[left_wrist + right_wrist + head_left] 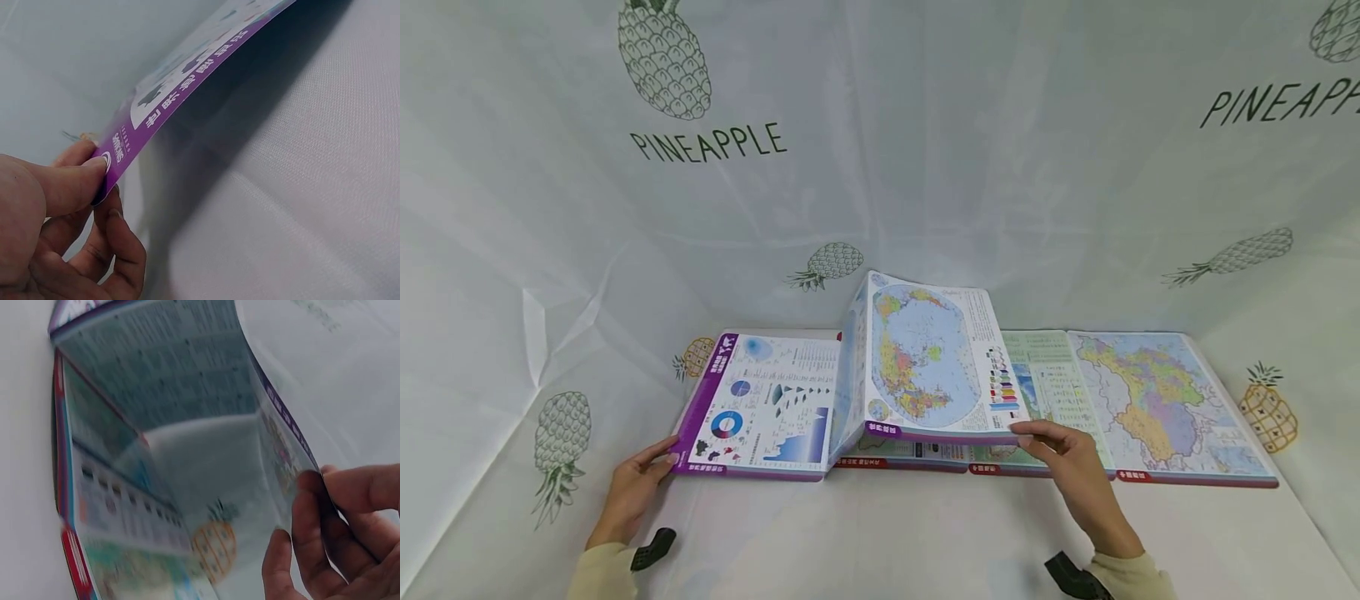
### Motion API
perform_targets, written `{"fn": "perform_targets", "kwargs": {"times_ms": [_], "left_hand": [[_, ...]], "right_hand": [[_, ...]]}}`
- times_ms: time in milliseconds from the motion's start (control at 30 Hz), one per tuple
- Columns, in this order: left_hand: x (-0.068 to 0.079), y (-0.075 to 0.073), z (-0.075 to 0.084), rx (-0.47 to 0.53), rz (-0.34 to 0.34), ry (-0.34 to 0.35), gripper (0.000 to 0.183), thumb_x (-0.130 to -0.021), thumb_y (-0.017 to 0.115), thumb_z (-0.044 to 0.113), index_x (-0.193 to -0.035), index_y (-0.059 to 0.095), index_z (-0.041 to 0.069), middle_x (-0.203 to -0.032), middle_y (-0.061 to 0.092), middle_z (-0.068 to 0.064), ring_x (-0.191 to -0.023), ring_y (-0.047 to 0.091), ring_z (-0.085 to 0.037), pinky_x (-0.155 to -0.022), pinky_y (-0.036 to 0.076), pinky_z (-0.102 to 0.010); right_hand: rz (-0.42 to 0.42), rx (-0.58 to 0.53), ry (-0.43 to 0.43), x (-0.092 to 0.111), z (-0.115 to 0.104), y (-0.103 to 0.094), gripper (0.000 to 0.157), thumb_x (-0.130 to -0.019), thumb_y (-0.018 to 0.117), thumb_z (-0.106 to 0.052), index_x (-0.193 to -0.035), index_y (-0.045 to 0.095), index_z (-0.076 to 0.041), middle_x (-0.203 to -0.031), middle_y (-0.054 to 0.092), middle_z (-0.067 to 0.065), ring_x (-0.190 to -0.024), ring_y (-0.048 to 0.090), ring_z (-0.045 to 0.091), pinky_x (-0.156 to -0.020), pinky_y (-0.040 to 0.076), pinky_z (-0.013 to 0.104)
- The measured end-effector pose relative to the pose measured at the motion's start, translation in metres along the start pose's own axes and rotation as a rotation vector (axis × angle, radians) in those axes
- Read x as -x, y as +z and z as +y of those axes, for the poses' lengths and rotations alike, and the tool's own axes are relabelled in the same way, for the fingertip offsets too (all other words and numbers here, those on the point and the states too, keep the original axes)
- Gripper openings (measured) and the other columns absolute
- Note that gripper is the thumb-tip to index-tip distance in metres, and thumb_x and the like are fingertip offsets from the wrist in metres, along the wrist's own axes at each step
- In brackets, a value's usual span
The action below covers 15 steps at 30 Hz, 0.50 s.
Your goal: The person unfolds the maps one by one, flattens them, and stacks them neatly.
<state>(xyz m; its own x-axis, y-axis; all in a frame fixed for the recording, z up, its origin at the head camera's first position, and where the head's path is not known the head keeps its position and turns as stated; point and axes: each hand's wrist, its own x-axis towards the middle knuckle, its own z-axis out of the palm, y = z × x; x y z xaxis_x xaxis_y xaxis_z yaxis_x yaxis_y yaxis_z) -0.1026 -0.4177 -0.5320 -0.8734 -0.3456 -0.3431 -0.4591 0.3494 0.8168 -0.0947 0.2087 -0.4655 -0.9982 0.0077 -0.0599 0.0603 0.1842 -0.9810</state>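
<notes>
A folding map with several stiff panels (917,367) stretches across the white cloth. My left hand (631,490) pinches the lower left corner of its purple-edged end panel (702,400), thumb on top. In the left wrist view that corner (109,164) is raised off the cloth. My right hand (1078,479) pinches the lower right corner of the world map panel (925,358), which stands lifted above the panels beneath. The right wrist view shows the raised panel's edge (284,412) between thumb and fingers, with a hollow under it.
To the right, a green panel (1052,375) and a coloured country map panel (1165,408) lie flat. White cloth (925,533) printed with pineapples covers the surface and rises behind as a backdrop. A black wrist device (1075,577) sits near the right cuff.
</notes>
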Motion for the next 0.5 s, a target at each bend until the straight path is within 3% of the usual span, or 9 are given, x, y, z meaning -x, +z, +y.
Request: {"fn": "perform_targets", "kwargs": {"times_ms": [133,300,500], "left_hand": [[0.001,0.002,0.000,0.006,-0.012,0.006,0.051,-0.113,0.046,0.013,-0.162,0.037,0.003,-0.172,0.028,-0.021,-0.153,0.034,-0.035,-0.115,0.042,-0.027],[0.000,0.005,0.001,0.016,-0.038,0.018,0.051,-0.113,0.048,0.014,-0.162,0.038,0.002,-0.170,0.028,-0.024,-0.150,0.038,-0.035,-0.094,0.048,-0.007],[-0.001,0.007,0.004,-0.023,-0.082,0.025,0.054,-0.112,0.054,0.020,-0.161,0.041,0.002,-0.169,0.030,-0.026,-0.144,0.044,-0.034,-0.086,0.049,-0.006]], "right_hand": [[0.006,0.055,-0.008,0.003,0.008,-0.025,0.025,-0.106,0.065,-0.013,-0.124,0.075,0.002,-0.119,0.071,-0.017,-0.108,0.062,-0.004,-0.089,0.052,0.015],[0.017,0.160,-0.014,0.008,0.020,-0.055,0.029,-0.108,0.064,-0.019,-0.127,0.074,0.000,-0.118,0.068,-0.027,-0.107,0.060,-0.010,-0.087,0.049,0.012],[0.063,0.258,-0.023,0.012,0.032,-0.086,0.029,-0.107,0.064,-0.020,-0.127,0.074,0.000,-0.114,0.064,-0.035,-0.098,0.059,-0.007,-0.075,0.050,0.019]]}}
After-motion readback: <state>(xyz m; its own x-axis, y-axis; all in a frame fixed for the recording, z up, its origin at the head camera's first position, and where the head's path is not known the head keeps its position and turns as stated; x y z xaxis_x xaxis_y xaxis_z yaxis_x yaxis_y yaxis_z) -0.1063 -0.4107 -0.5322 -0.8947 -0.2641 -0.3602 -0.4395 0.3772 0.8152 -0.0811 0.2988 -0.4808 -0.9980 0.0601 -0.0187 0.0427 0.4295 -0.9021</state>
